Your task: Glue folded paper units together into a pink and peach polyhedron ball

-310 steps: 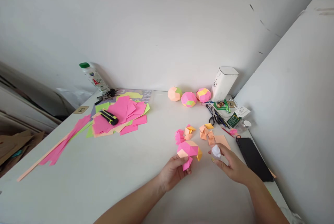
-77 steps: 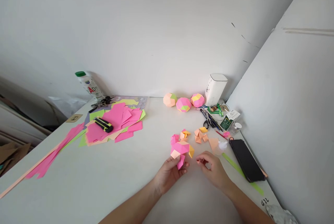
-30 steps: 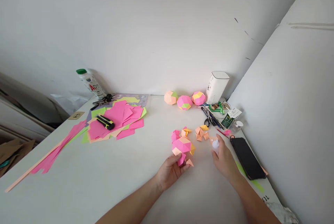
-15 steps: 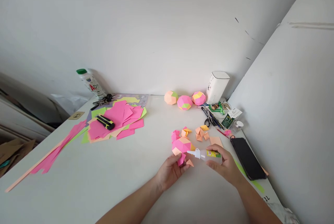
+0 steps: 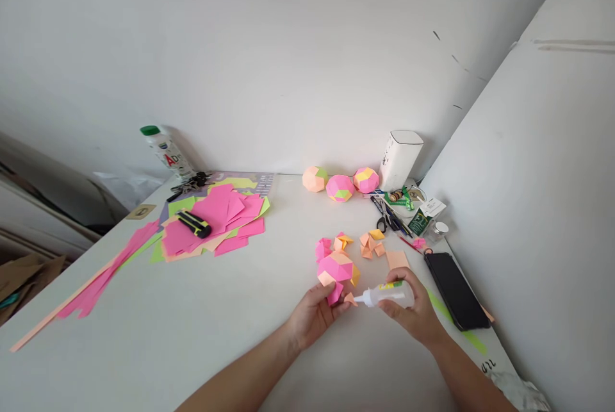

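With the pink, peach and orange faceted paper ball [image 5: 335, 266] as the clock's centre, the left hand [image 5: 314, 317] pinches it from between 6 and 7 o'clock, thumb on a pink flap. At 5 o'clock the same hand's fingertips carry a small peach folded-paper piece [image 5: 350, 299]. At 4 o'clock the right hand [image 5: 414, 311], apart from the left, is clamped around a clear plastic squeeze bottle [image 5: 391, 295], tipped nearly flat, its white nozzle pointing to 9 o'clock at the peach piece; whether they touch I cannot tell.

On the white bench [image 5: 240, 335], a cluster of peach and orange folded pieces [image 5: 369, 245] lies at 2 o'clock and a flat peach paper square [image 5: 397, 259] at 3. Three multicoloured faceted paper balls [image 5: 340, 188] sit around 12, and a pile of pink and green paper sheets [image 5: 235, 210] at 10.
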Tool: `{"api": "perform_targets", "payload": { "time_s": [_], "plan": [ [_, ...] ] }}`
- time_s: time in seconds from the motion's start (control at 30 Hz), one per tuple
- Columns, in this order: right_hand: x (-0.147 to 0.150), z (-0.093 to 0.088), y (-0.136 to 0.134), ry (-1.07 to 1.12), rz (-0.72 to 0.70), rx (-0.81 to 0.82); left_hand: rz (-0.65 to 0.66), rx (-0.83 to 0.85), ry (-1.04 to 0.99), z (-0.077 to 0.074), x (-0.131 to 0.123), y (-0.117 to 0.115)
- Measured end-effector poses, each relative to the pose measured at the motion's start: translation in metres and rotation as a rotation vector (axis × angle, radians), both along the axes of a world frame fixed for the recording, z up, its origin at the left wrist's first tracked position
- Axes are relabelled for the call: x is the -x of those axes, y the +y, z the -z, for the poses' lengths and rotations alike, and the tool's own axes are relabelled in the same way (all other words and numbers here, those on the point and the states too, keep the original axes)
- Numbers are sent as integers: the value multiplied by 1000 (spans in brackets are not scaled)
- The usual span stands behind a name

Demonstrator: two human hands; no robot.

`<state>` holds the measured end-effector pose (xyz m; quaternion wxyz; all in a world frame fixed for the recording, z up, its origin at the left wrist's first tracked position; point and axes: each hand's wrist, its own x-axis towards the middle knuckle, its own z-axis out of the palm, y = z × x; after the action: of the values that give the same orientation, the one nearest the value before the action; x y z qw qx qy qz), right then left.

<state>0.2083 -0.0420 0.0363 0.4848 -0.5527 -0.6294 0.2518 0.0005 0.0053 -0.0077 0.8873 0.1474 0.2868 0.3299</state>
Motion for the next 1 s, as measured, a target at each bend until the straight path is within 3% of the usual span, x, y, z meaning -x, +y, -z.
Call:
{"api": "perform_targets", "payload": {
  "time_s": [0.33,1.0],
  "plan": [
    [6,4,-2,-35,-34,-39,8,-59,-14,-2,-1,0],
    [10,7,-4,1,-24,-1,15,-19,4,-4,-2,-1]
  ]
}}
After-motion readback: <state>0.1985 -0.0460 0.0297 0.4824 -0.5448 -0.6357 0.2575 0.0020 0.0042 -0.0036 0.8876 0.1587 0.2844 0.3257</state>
